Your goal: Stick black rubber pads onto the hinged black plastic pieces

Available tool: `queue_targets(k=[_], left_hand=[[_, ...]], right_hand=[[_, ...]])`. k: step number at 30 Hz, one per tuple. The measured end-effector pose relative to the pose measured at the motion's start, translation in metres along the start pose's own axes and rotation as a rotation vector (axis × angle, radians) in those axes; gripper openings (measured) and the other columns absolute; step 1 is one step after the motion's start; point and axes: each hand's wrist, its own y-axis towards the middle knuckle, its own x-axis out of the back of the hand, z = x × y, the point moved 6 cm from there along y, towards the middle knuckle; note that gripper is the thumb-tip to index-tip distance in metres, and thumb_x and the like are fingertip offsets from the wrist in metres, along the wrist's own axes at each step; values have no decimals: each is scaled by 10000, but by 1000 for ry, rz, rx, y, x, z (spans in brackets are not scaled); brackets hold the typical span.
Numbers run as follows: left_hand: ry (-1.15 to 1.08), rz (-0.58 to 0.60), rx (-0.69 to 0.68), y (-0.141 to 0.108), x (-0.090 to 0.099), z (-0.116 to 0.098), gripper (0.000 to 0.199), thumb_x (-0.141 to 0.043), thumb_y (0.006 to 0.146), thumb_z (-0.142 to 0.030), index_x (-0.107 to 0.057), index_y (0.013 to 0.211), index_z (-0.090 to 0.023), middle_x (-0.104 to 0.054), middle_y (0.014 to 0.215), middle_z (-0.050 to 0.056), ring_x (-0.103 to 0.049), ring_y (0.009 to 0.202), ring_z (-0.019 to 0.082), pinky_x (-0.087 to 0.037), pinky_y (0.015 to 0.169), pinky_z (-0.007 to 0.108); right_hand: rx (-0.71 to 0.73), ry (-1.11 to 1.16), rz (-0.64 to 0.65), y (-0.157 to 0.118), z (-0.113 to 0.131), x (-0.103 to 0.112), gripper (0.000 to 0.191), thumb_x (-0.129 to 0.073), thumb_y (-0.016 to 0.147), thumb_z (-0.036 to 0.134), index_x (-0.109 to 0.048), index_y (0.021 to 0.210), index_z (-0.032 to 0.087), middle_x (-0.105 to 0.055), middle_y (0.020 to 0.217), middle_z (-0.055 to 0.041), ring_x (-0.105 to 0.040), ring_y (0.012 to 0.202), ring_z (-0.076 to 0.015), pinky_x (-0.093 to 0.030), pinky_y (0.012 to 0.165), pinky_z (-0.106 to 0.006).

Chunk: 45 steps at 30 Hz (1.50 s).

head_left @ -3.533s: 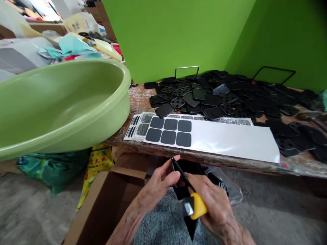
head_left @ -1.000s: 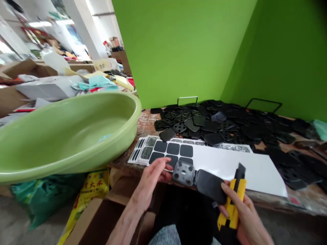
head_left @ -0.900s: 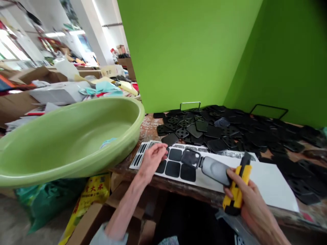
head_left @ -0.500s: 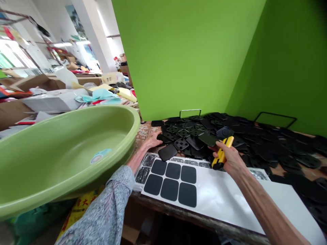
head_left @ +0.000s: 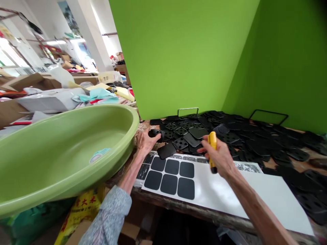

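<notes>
the left hand (head_left: 145,143) is half closed, fingers curled on a small black piece (head_left: 156,134) at the edge of a heap of matte, perforated black pads (head_left: 194,136). the right hand (head_left: 220,156) grips a yellow utility knife (head_left: 212,146) upright. six rounded-square black pads (head_left: 170,177) sit on a glossy white sheet (head_left: 217,192) on the worn wooden bench (head_left: 163,203), beside a smooth green plastic basin (head_left: 63,149) holding only a small pale label (head_left: 99,156).

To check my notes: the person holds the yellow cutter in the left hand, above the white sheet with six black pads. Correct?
No: the head view shows the yellow cutter in the right hand, not the left, above the white sheet with six black pads.
</notes>
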Motion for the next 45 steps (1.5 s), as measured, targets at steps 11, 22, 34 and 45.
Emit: queue_targets(k=[11, 22, 34, 45], left_hand=[[-1219, 339, 296, -177, -9, -31, 512, -736, 724, -378, -575, 1194, -257, -600, 1037, 38, -570, 949, 171, -458, 865, 283], [-1449, 900, 640, -274, -15, -21, 641, -621, 850, -376, -343, 1426, -335, -644, 956, 34, -630, 861, 177, -479, 809, 327], [-1118, 1013, 616, -305, -31, 11, 465, -553, 804, -574, -654, 992, -161, -673, 825, 86, -633, 674, 205, -501, 720, 371], [-1375, 992, 634, -315, -39, 18, 231, -553, 870, -331, -639, 988, -151, -691, 638, 81, -644, 570, 206, -495, 640, 348]], right_hand=[[437, -320, 95, -136, 11, -35, 126, -482, 874, 186, -586, 946, 184, -600, 787, -29, -560, 714, -175, -464, 643, -280], [783, -594, 269, -237, -21, -11, 581, -411, 833, 47, -391, 1396, 190, -582, 1256, -140, -536, 1139, -278, -521, 848, -415], [186, -393, 4, -229, -16, 38, 108, -593, 835, 280, -625, 750, 222, -514, 606, 20, -425, 506, -121, -357, 506, -237], [-559, 423, -50, -241, -88, 51, 331, -763, 742, 390, -560, 893, 178, -437, 639, 62, -351, 434, -25, -273, 417, -150]])
